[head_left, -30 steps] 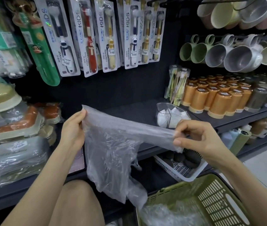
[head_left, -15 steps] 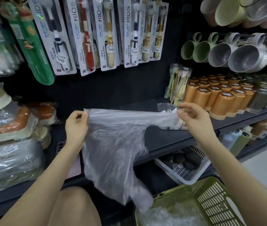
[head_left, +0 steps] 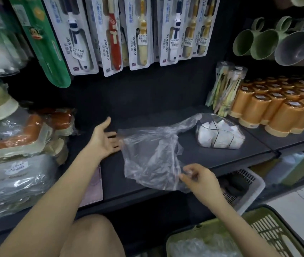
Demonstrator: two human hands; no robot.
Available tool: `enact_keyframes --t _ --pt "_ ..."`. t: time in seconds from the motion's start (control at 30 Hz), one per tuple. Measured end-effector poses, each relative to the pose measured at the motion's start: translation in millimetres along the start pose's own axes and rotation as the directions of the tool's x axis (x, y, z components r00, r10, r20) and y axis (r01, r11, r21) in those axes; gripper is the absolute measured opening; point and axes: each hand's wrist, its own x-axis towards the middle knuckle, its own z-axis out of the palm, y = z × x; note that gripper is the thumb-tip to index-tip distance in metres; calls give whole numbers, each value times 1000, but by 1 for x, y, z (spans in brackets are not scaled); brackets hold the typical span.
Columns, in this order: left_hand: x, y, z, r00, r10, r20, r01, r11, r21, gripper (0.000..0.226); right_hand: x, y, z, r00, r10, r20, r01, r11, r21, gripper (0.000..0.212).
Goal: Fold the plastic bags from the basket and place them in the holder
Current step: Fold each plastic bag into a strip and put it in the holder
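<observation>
One clear plastic bag [head_left: 153, 156] lies spread on the dark shelf [head_left: 143, 117] before us. Our left hand [head_left: 105, 143] lies open at its left edge, and our right hand [head_left: 201, 179] pinches its near corner. The holder [head_left: 221, 134] stands just beyond, the green basket [head_left: 266, 230] below.

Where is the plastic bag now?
Mid-view, the plastic bag lies on the dark shelf between the left hand and right hand, one end reaching the clear holder.

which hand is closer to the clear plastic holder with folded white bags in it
Right. The right hand is just in front of the clear plastic holder; the left hand lies far to its left.
</observation>
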Motion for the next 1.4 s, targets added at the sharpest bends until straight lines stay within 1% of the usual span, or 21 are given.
enact_keyframes --t 0.07,0.13,0.2,0.27,0.3,0.4,0.5,0.57,0.67,0.73,0.8,0.87,0.97,1.07,1.1,1.13,1.17,1.23,1.27,1.33,1.4 --pt "-22 -14 -10 997 -7 -76 23 977 213 65 2 2 5 998 13 -66 -10 999 46 18" --pt "-45 -32 -16 993 36 -116 17 904 426 44 4 1 10 996 30 -79 -22 995 93 10" --pt "-61 -47 -20 994 46 -96 14 836 548 26 6 0 15 996 40 -79 -27 987 161 4" --pt "-70 -56 -20 996 47 -77 7 807 591 17 7 -1 19 996 49 -76 -30 972 235 4" --pt "-71 -59 -19 996 50 -73 3 803 596 14 7 -2 20 996 56 -66 -37 964 262 4" --pt "-70 -65 -15 996 51 -80 0 846 533 14 8 -1 21 997 55 -55 -36 951 308 4" --pt "-66 -69 -11 987 117 -109 -50 873 485 12 8 2 19 997 44 -58 -22 938 346 8" --pt "-67 -73 -9 980 170 -107 -98 869 486 12 8 4 18 998 34 -56 -12 935 355 9" --pt "-67 -81 -6 962 257 -94 -169 828 534 9 7 5 17 998 15 -55 5 939 345 8" --pt "-65 -84 -7 952 290 -103 -190 817 544 13 6 7 17 999 20 -51 0 934 358 7" --pt "-66 -82 -11 947 298 -123 -193 830 523 16 6 8 12 999 42 -16 -30 887 460 8" --pt "-68 -75 -16 944 300 -138 -193 840 507 14 6 10 1 997 59 55 -81 797 599 17" --pt "-72 -58 -24 945 285 -163 -183 870 458 15 11 15 -25 989 38 141 -124 730 672 36" --pt "-72 -40 -32 943 264 -204 -163 898 409 12 20 25 -50 979 2 205 -156 658 737 75" --pt "-71 -36 -34 943 258 -208 -162 907 389 13 23 28 -57 977 -11 215 -160 629 761 83" --pt "-69 -34 -37 946 248 -208 -157 914 375 16 26 31 -63 975 -20 222 -165 604 779 84" --pt "-68 -33 -37 951 235 -201 -149 917 370 18 28 34 -67 973 -25 228 -169 590 789 77" --pt "-66 -37 -37 959 219 -179 -134 909 394 23 28 37 -72 973 -3 231 -185 587 788 53" --pt "-64 -41 -37 960 219 -174 -128 899 420 26 28 38 -73 976 24 218 -188 602 776 48" --pt "-62 -50 -35 954 240 -177 -131 870 475 28 28 43 -71 978 81 195 -204 598 775 48" --pt "-59 -56 -35 941 287 -182 -155 839 521 27 27 50 -68 973 147 178 -230 543 808 45"
